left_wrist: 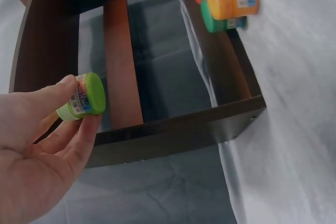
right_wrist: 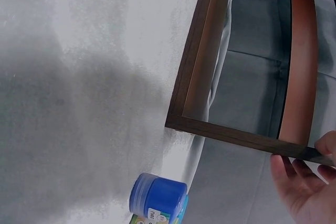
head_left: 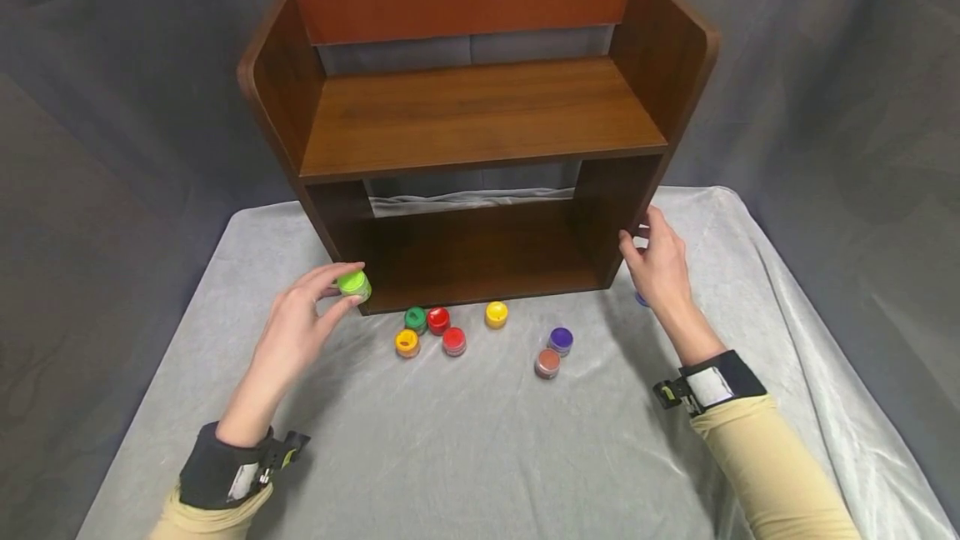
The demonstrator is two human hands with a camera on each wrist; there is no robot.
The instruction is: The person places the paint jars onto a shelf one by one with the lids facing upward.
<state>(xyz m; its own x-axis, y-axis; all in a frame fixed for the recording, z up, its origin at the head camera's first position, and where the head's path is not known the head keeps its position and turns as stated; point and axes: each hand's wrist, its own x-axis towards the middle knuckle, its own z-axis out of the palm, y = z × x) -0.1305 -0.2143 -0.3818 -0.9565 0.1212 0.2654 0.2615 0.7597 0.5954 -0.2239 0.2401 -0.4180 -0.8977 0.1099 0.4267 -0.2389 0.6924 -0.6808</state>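
My left hand (head_left: 300, 315) pinches a small light-green paint jar (head_left: 356, 285) between thumb and fingers, raised by the shelf's lower left front corner. In the left wrist view the light-green jar (left_wrist: 84, 97) shows a printed label and its lid facing right. My right hand (head_left: 660, 261) grips the right side panel of the brown wooden shelf (head_left: 480, 119). The right wrist view has the fingers (right_wrist: 289, 179) at the outer face of that side panel (right_wrist: 236, 136) and the thumb across its edge. A blue paint jar (right_wrist: 163, 195) lies near the panel, mostly hidden behind my right hand in the head view.
Before the shelf, on the grey cloth (head_left: 465, 448), are a green jar (head_left: 416, 320), an orange jar (head_left: 407, 344), two red jars (head_left: 453, 341), and a yellow jar (head_left: 496, 315). Further right, a purple jar (head_left: 561, 340) adjoins a brown jar (head_left: 547, 363). Grey curtains hang behind.
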